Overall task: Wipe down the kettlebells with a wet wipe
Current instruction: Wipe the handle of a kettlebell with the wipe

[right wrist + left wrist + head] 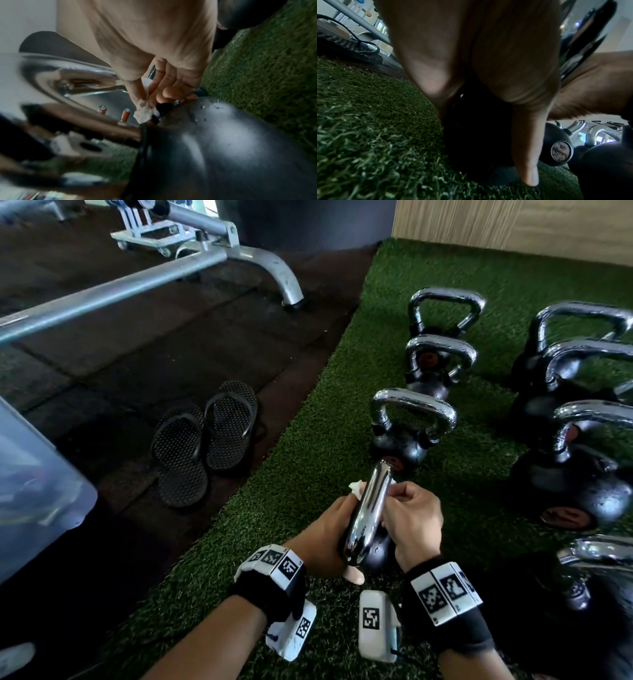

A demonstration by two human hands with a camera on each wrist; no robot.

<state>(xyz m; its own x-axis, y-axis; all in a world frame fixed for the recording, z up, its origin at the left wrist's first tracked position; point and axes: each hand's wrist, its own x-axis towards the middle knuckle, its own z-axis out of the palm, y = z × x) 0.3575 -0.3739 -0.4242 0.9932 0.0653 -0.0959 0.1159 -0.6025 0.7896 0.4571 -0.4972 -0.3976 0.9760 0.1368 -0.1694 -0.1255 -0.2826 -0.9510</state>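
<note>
Gripping the kettlebell [368, 522] (body mostly hidden), left hand [325, 537] steadies; right hand [412, 525] pinches the wipe [143, 113].

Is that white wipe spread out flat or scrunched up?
Scrunched up. The wet wipe is a crumpled wad pinched in the right hand against the kettlebell's chrome handle.

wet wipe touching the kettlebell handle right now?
Touching. Right wrist view: right hand pinches the wet wipe against the kettlebell where the chrome handle joins.

We find no readable text. The wrist bands [276, 564] carry only square code marks, and the round disc [561, 151] on one kettlebell [556, 146] is worn blank.
</note>
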